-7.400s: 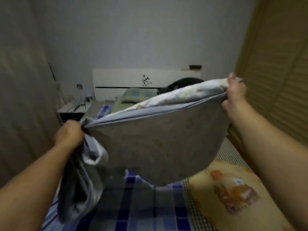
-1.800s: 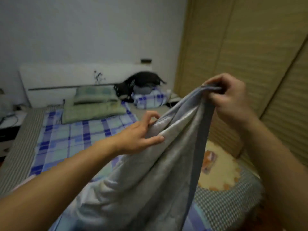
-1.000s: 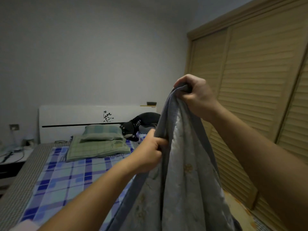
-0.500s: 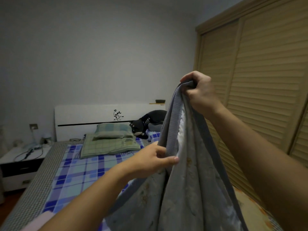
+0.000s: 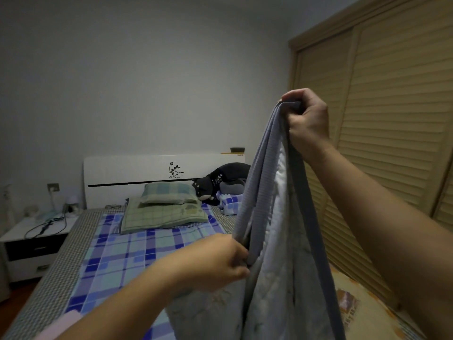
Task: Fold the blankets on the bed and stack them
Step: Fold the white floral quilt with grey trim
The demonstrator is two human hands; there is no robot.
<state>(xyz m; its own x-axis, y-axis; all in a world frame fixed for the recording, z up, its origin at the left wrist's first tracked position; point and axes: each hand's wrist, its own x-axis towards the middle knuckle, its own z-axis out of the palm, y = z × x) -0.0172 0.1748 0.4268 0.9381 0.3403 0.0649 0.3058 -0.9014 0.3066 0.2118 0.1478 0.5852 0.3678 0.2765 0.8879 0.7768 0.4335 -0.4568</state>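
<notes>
Dim grey walls and slatted wooden wardrobe doors (image 5: 382,119) frame our view, with the bed (image 5: 36,290) stretching away toward twelve o'clock. We hold the blanket (image 5: 282,278) up in front of us, at about three o'clock of centre, hanging in long soft folds with its lower part running out of view at the bottom. Its outer face is a grey-blue ribbed weave, its inner face paler and quilted with a faint floral print, and a darker band edges it. Our right hand (image 5: 306,121) is raised high, fingers curled tight round the bunched top edge. Our left hand (image 5: 220,261) sits lower, at about seven o'clock from the right, fingers curled into the folds and gripping the cloth at mid-height; the fingertips are hidden in the fabric. Behind the blanket lies a blue and turquoise checked sheet (image 5: 127,253) over a fine grey houndstooth mattress cover. At twelve o'clock, two flat green plaid pillows (image 5: 164,209) are stacked before the glossy white headboard (image 5: 137,170), with a rounded black plush toy (image 5: 220,182) beside them. At nine o'clock stands a white nightstand (image 5: 29,244) strewn with cables. At five o'clock a yellow printed blanket (image 5: 362,307) lies flat.
</notes>
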